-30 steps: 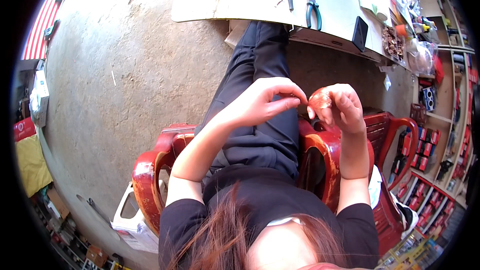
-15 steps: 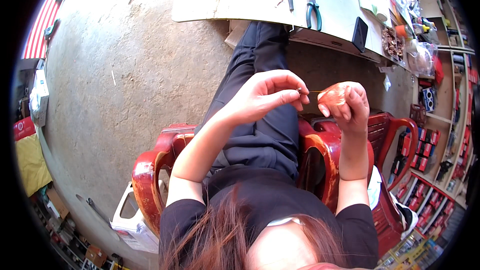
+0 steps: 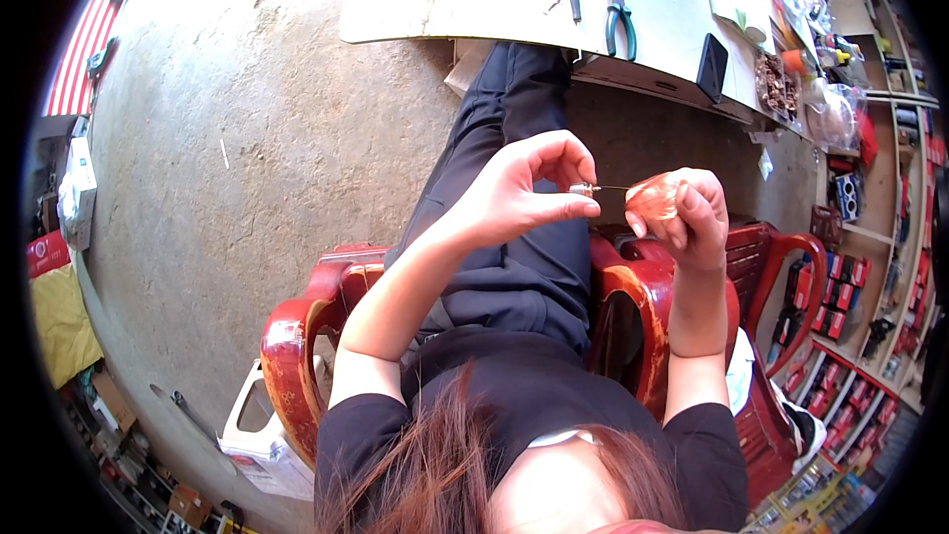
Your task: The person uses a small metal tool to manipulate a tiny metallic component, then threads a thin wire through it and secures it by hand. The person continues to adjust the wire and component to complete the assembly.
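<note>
Above my lap, my left hand [image 3: 522, 188] pinches a small silvery cylindrical metal piece [image 3: 583, 189] between thumb and fingers. A thin wire [image 3: 615, 187] runs from that piece across to my right hand [image 3: 702, 220]. The fingers of my right hand are curled round a shiny copper-coloured bundle [image 3: 654, 200], which looks like fine wire strands. A short gap, bridged by the wire, keeps the hands apart. Exactly what kind of part the metal piece is, I cannot make out.
Ahead stands a white-topped table [image 3: 445, 0] with pliers [image 3: 619, 25], a dark pen-like tool [image 3: 573, 0] and a phone [image 3: 712, 67] near its edge. A bag of copper-coloured parts [image 3: 777, 89] lies farther right. Red chair arms [image 3: 297, 361] flank me; stocked shelves [image 3: 890, 237] line the right.
My left hand has shifted slightly left and turned, so more of the silvery piece shows between its fingertips. My right hand has tilted a little, still gripping the copper-coloured bundle.
</note>
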The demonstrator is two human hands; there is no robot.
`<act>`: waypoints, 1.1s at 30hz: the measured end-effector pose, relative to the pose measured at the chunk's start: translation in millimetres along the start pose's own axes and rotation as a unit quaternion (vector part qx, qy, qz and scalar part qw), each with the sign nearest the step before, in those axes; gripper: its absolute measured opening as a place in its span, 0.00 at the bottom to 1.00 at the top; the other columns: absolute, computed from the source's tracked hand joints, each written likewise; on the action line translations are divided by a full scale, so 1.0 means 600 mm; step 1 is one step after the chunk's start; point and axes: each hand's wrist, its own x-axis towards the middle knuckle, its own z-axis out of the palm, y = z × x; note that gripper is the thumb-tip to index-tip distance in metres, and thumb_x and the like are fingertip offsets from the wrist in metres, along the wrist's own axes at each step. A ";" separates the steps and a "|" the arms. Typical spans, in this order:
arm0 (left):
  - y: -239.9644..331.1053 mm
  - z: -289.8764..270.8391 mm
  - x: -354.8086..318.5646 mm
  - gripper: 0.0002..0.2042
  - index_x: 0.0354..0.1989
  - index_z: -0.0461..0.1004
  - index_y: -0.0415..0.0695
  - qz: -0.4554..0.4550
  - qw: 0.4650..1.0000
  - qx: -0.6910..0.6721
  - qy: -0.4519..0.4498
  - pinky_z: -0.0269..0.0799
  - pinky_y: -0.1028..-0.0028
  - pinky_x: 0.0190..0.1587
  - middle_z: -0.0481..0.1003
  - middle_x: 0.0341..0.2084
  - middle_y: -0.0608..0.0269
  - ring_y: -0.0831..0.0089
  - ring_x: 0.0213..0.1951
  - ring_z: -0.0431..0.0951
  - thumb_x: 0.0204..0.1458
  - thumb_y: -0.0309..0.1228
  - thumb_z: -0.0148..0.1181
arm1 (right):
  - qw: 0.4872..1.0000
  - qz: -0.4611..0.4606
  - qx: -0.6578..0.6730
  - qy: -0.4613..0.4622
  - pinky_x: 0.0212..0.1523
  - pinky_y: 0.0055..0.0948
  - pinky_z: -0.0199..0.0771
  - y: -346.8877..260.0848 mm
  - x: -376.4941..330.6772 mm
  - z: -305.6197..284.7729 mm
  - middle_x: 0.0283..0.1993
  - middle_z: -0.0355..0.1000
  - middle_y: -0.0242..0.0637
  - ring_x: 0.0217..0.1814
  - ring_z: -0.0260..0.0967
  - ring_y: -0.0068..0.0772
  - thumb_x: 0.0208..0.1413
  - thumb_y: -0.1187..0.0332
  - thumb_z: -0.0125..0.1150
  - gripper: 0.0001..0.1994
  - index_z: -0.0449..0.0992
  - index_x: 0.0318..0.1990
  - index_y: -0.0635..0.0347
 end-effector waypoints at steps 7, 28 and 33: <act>0.006 -0.002 -0.003 0.11 0.36 0.71 0.41 -0.022 0.999 0.037 0.002 0.71 0.80 0.45 0.73 0.34 0.69 0.82 0.38 0.73 0.48 0.22 0.69 | 1.000 -0.001 0.014 0.014 0.28 0.26 0.68 0.001 0.000 0.001 0.12 0.61 0.30 0.17 0.58 0.22 0.64 0.65 0.46 0.21 0.69 0.17 0.63; -0.002 -0.004 -0.004 0.10 0.34 0.71 0.42 -0.003 0.982 -0.188 0.003 0.68 0.79 0.40 0.72 0.28 0.69 0.82 0.32 0.72 0.62 0.35 0.54 | 1.000 -0.017 0.008 -0.011 0.28 0.29 0.69 -0.001 0.001 0.005 0.11 0.59 0.29 0.15 0.56 0.22 0.64 0.67 0.46 0.21 0.68 0.16 0.61; -0.013 -0.009 -0.004 0.09 0.39 0.69 0.41 0.034 0.970 -0.240 -0.032 0.67 0.76 0.42 0.71 0.31 0.65 0.75 0.37 0.72 0.57 0.31 0.60 | 1.000 -0.012 0.007 0.017 0.28 0.29 0.69 -0.002 -0.001 0.006 0.11 0.58 0.29 0.14 0.55 0.22 0.64 0.66 0.46 0.21 0.68 0.17 0.61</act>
